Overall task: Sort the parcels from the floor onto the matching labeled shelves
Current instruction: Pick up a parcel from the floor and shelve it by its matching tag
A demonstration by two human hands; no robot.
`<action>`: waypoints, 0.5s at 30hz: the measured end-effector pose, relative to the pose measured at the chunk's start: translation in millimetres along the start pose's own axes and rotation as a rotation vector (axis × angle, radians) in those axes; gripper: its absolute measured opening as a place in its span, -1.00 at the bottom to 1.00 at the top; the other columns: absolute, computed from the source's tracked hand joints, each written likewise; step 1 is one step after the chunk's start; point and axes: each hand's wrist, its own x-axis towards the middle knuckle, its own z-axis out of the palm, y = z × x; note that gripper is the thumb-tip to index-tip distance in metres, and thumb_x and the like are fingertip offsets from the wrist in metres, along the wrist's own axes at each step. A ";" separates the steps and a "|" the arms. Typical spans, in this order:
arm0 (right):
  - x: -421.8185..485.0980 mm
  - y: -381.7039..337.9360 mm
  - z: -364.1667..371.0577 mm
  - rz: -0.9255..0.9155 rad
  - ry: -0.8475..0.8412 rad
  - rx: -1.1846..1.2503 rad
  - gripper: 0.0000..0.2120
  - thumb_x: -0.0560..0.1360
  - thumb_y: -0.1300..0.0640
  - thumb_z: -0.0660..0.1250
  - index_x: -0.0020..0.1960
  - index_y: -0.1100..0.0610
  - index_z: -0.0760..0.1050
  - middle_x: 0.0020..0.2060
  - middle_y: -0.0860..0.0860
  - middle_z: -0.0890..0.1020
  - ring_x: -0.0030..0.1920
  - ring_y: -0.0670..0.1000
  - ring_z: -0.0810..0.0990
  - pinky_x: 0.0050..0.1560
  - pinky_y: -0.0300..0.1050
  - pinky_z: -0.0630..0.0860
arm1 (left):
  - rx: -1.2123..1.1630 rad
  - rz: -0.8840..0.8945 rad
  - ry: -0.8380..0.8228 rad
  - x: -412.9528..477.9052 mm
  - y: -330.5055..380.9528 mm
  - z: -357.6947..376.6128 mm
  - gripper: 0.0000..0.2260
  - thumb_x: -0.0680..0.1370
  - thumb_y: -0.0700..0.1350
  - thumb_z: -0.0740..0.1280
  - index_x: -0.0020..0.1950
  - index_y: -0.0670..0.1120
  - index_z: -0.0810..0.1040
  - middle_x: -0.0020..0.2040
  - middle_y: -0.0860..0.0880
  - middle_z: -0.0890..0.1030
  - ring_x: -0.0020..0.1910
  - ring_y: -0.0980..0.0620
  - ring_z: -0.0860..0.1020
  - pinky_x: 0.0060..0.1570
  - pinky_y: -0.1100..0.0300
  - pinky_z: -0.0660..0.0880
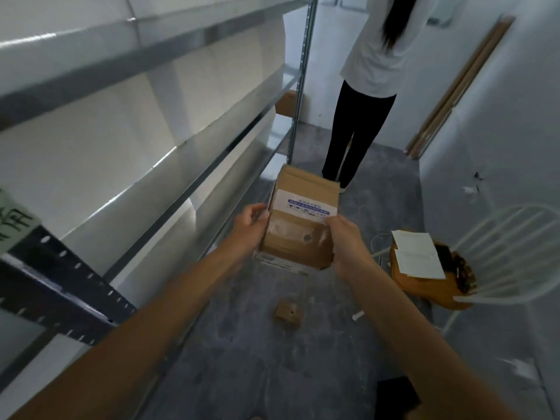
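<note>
A brown cardboard parcel (298, 234) with a white printed label hangs in front of me above the grey floor. My left hand (253, 227) grips its left edge, fingers curled round the side. On the opposite edge my right hand (345, 239) holds the box, thumb over the top face. A small brown parcel (288, 314) lies on the floor below. The metal shelving (169, 165) runs along my left, its boards bare, with a green paper label (15, 219) on the near upright.
A person in a white top and black trousers (357, 128) stands ahead in the aisle. A white wire chair (509, 256) on the right holds a yellow bag (424, 283) with white papers on it. Another brown box (286, 103) sits behind the far shelf post. Wooden strips (460, 86) lean on the right wall.
</note>
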 end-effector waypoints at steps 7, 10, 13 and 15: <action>-41.5 -11.6 -23.0 -0.109 -0.147 -0.056 -0.78 0.60 0.20 0.10 -0.06 0.04 0.51 0.01 0.12 0.61 0.07 0.22 0.55 0.16 0.10 0.48 | -0.126 -0.138 -0.063 -71.1 11.9 8.9 -0.56 0.62 0.11 0.01 0.43 -0.06 0.27 0.33 -0.13 0.47 0.28 -0.11 0.45 0.30 -0.06 0.39; -55.6 -7.8 -36.4 -0.111 -0.185 -0.099 -0.79 0.59 0.20 0.11 0.08 0.11 0.50 0.13 0.24 0.59 0.12 0.31 0.54 0.20 0.16 0.47 | -0.110 -0.151 -0.040 -98.2 7.7 18.2 -0.53 0.61 0.14 0.01 0.42 -0.06 0.33 0.34 -0.14 0.48 0.31 -0.14 0.43 0.34 -0.08 0.36; -69.6 -6.3 -39.2 -0.112 -0.259 -0.109 -0.75 0.59 0.23 0.10 0.15 0.19 0.51 0.13 0.30 0.58 0.04 0.26 0.57 0.11 0.08 0.50 | -0.156 -0.112 0.004 -127.2 4.0 22.2 -0.58 0.62 0.12 0.01 0.37 -0.04 0.40 0.27 -0.08 0.52 0.20 -0.02 0.49 0.22 0.09 0.45; -80.4 -5.2 -35.9 -0.121 -0.314 -0.113 -0.74 0.59 0.25 0.10 0.17 0.22 0.51 0.11 0.26 0.60 0.03 0.24 0.58 0.09 0.08 0.51 | -0.181 -0.113 0.051 -143.4 0.0 19.6 -0.59 0.62 0.13 0.00 0.33 -0.03 0.42 0.25 -0.09 0.52 0.21 -0.05 0.48 0.24 0.03 0.44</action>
